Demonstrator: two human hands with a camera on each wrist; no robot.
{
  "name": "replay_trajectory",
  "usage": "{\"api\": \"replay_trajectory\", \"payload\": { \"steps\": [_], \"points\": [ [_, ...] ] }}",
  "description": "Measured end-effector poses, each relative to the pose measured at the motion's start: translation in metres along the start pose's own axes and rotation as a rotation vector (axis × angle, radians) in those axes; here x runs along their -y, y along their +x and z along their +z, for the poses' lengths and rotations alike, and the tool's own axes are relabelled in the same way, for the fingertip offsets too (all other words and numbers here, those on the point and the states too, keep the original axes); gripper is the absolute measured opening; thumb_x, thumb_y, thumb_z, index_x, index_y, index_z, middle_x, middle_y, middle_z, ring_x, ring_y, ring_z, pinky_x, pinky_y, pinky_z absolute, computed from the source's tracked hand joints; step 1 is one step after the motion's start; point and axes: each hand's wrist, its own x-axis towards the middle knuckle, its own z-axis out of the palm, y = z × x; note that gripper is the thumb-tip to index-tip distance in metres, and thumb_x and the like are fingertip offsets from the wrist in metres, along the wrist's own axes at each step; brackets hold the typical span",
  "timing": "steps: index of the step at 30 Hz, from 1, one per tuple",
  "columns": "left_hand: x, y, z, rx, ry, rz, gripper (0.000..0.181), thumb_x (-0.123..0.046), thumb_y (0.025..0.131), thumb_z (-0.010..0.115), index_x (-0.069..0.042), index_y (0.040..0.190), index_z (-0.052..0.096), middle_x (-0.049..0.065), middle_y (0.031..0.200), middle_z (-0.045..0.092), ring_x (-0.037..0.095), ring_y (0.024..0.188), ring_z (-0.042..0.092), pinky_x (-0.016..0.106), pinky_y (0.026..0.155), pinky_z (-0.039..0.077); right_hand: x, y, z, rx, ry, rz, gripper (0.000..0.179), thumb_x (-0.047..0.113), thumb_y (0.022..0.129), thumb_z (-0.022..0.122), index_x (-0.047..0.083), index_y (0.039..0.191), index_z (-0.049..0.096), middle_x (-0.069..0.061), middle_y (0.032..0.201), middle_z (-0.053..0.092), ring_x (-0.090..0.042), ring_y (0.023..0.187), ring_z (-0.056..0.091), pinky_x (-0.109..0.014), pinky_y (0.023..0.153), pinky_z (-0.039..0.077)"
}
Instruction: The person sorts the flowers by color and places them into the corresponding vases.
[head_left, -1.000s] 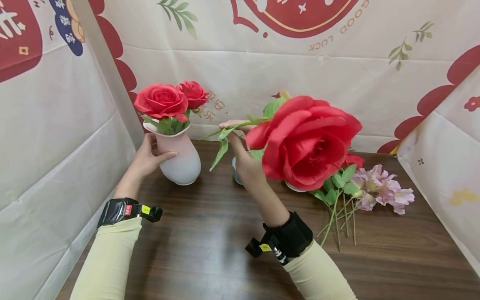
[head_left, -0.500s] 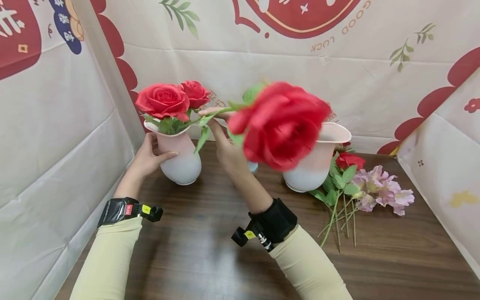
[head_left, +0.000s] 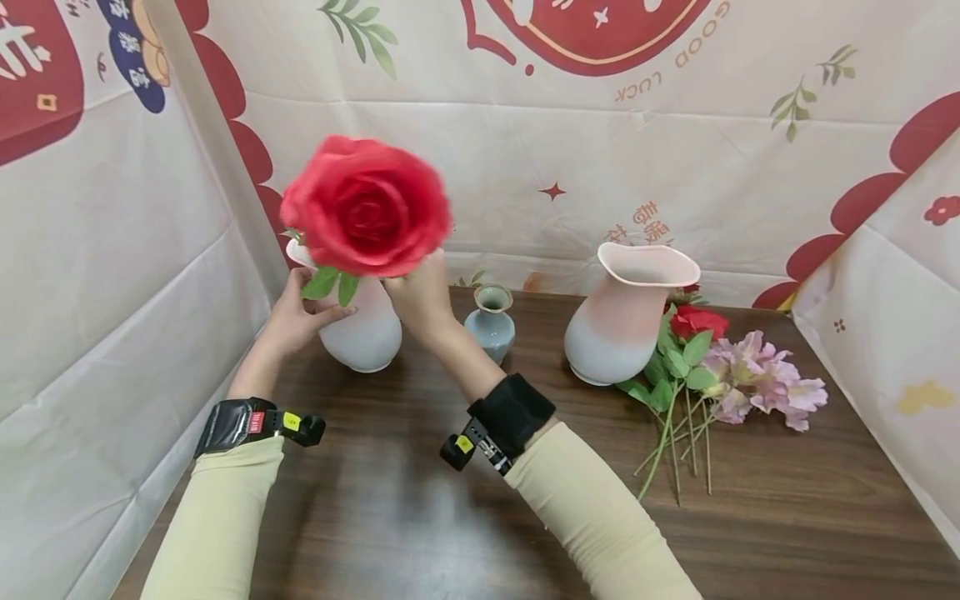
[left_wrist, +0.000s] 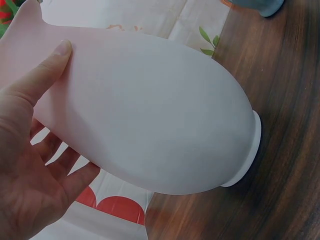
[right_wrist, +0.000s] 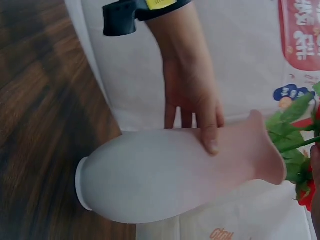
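My left hand [head_left: 288,321] holds a pink-and-white vase [head_left: 367,333] just below its flared rim, thumb on the near side and fingers behind. The vase stands on the table with its foot showing in the left wrist view. Over its mouth, my right hand [head_left: 422,296] grips a large red rose [head_left: 367,212] by the stem; the bloom covers most of the fingers in the head view. In the right wrist view, a green stem [right_wrist: 300,145] and leaves [right_wrist: 287,125] show right at the rim. The roses standing in the vase are mostly hidden behind the bloom.
A small blue-grey vase [head_left: 491,325] stands right of centre, behind my right forearm. Farther right is a second pink-and-white vase [head_left: 622,321]. Beside it lie a red rose [head_left: 697,321] and purple flowers [head_left: 765,379] with crossed stems. Printed cloth walls [head_left: 480,142] surround the dark table [head_left: 390,517].
My right hand has carried the large rose leftward to the mouth of the held vase, uncovering the small vase and the second large vase. My left hand has stayed on the vase.
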Motion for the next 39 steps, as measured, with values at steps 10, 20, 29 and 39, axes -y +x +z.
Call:
{"api": "replay_trajectory", "payload": {
  "steps": [10,20,29,39],
  "points": [
    [0.004,0.001,0.003,-0.034,-0.043,0.204,0.065,-0.007,0.086,0.077,-0.011,0.142,0.044,-0.009,0.124,0.050,0.002,0.103,0.045,0.015,0.078,0.042,0.004,0.016,0.013,0.277,-0.194,0.125,0.021,0.021,0.095,0.068,0.018,0.116,0.074,0.001,0.092,0.076,-0.016,0.095,0.051,-0.025,0.075,0.045],
    [-0.001,0.000,0.004,-0.027,-0.037,0.134,0.087,-0.011,0.087,0.077,-0.019,0.157,0.026,0.009,0.153,0.041,0.017,0.129,0.045,0.016,0.091,0.045,0.000,0.025,0.018,0.346,-0.437,0.071,0.024,0.022,0.097,0.064,0.023,0.120,0.073,0.001,0.077,0.072,-0.018,0.098,0.054,-0.032,0.081,0.044],
    [-0.002,-0.001,0.000,0.015,-0.037,-0.032,0.084,-0.018,0.092,0.071,-0.001,0.152,0.014,0.027,0.152,0.032,0.043,0.139,0.042,0.053,0.111,0.043,-0.001,0.025,0.014,0.326,-0.191,0.101,0.019,0.021,0.090,0.074,0.010,0.105,0.070,-0.003,0.099,0.073,-0.023,0.105,0.060,-0.032,0.081,0.045],
    [0.001,0.006,0.001,-0.007,-0.068,0.213,0.072,-0.010,0.086,0.077,-0.011,0.146,0.038,0.006,0.142,0.053,0.016,0.127,0.052,0.026,0.106,0.049,-0.005,0.011,0.001,0.267,-0.098,0.143,0.018,0.016,0.097,0.062,0.004,0.108,0.069,-0.009,0.100,0.072,-0.023,0.101,0.059,-0.031,0.088,0.050]
  ]
}}
